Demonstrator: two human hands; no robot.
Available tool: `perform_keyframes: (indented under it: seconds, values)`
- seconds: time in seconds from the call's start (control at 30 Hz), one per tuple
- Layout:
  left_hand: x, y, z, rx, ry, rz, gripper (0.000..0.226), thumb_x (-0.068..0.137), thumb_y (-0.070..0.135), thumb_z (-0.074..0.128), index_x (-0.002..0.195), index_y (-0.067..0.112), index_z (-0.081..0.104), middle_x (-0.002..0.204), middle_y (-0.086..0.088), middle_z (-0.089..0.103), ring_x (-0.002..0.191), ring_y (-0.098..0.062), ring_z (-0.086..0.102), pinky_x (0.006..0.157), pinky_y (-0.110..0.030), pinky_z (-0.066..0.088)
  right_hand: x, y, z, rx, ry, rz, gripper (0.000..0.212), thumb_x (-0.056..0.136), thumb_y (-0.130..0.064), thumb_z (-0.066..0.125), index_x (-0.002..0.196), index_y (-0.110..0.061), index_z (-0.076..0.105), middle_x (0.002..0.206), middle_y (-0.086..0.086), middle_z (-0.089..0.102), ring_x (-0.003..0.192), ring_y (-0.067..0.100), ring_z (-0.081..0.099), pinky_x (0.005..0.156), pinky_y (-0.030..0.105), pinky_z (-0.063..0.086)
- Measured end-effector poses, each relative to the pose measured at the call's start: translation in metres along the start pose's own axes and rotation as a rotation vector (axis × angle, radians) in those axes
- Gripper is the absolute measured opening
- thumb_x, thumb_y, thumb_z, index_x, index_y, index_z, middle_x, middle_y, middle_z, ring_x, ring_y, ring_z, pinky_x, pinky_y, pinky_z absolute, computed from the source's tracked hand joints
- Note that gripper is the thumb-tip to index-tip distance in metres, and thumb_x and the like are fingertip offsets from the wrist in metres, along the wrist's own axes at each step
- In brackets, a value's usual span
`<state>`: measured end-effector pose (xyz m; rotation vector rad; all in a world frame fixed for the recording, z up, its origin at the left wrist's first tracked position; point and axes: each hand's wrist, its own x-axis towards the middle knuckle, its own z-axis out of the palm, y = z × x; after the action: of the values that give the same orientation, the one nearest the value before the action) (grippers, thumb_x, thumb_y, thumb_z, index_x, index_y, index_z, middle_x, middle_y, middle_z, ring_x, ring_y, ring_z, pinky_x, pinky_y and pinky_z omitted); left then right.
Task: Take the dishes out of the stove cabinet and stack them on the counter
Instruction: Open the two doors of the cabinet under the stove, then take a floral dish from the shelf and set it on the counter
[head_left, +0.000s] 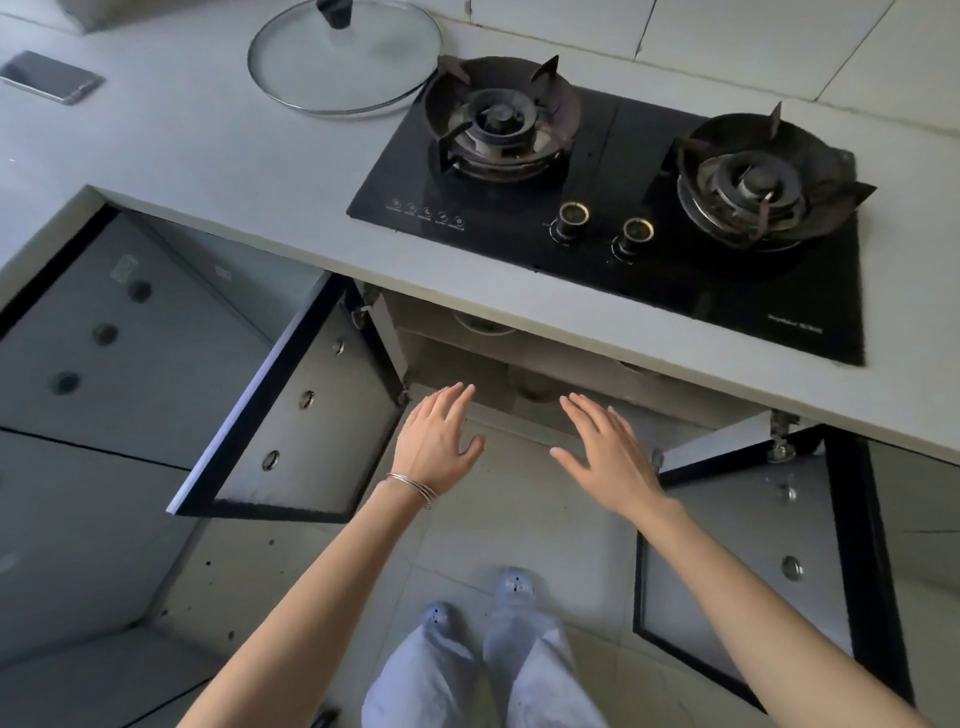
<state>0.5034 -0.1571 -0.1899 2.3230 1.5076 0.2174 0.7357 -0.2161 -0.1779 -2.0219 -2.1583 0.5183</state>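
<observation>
The cabinet under the black gas stove stands with both doors swung out: the left door and the right door. Inside the dim opening I make out faint rims of dishes on a shelf, mostly hidden by the counter edge. My left hand, with thin bracelets at the wrist, and my right hand reach side by side toward the opening, fingers spread, holding nothing.
A glass pot lid lies on the grey counter left of the stove, and a phone sits at the far left. Another cabinet door is open at left. My feet stand on the tiled floor.
</observation>
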Motion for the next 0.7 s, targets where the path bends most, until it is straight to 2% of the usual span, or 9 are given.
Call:
perform_keyframes:
  seconds: [0.07,0.2,0.43,0.53,0.7]
  values:
    - [0.016,-0.004,0.007,-0.010,0.019,0.007,0.067,0.077,0.046,0.037,0.134,0.012,0.044,0.132,-0.007,0.053,0.120,-0.026,0.049,0.102,-0.036,0.037,0.016,0.005,0.007,0.053,-0.015,0.008,0.064,0.091,-0.043,0.049,0.144,-0.012,0.029,0.150,0.006,0.032,0.136,0.021,0.032,0.110,0.037,0.023]
    - [0.044,-0.032,0.037,-0.005,0.045,0.033,0.061,0.078,0.045,0.042,0.129,0.014,0.049,0.127,-0.003,0.057,0.115,-0.024,0.053,0.098,-0.035,0.040,0.053,0.015,0.038,0.194,-0.032,0.087,0.065,0.091,-0.042,0.052,0.145,-0.015,0.028,0.148,0.001,0.033,0.133,0.018,0.034,0.107,0.035,0.032]
    - [0.098,-0.110,0.141,0.001,0.122,0.043,0.063,0.079,0.050,0.039,0.130,0.015,0.049,0.127,-0.003,0.056,0.115,-0.024,0.052,0.097,-0.036,0.040,0.121,0.043,0.149,0.315,0.058,0.084,0.066,0.089,-0.040,0.056,0.144,-0.016,0.029,0.149,0.001,0.031,0.134,0.017,0.032,0.109,0.030,0.027]
    - [0.121,-0.135,0.185,-0.028,0.153,0.030,0.068,0.079,0.055,0.034,0.133,0.016,0.046,0.128,-0.006,0.055,0.117,-0.026,0.050,0.094,-0.036,0.041,0.147,0.062,0.199,0.377,0.116,0.089,0.066,0.088,-0.038,0.059,0.143,-0.015,0.031,0.149,0.005,0.032,0.135,0.020,0.032,0.111,0.033,0.026]
    - [0.170,-0.175,0.249,-0.109,0.283,0.070,0.070,0.079,0.056,0.037,0.129,0.009,0.051,0.117,-0.014,0.059,0.106,-0.031,0.055,0.088,-0.033,0.043,0.196,0.104,0.262,0.352,0.226,0.075,0.068,0.086,-0.040,0.059,0.143,-0.016,0.030,0.148,0.005,0.033,0.135,0.020,0.032,0.111,0.032,0.026]
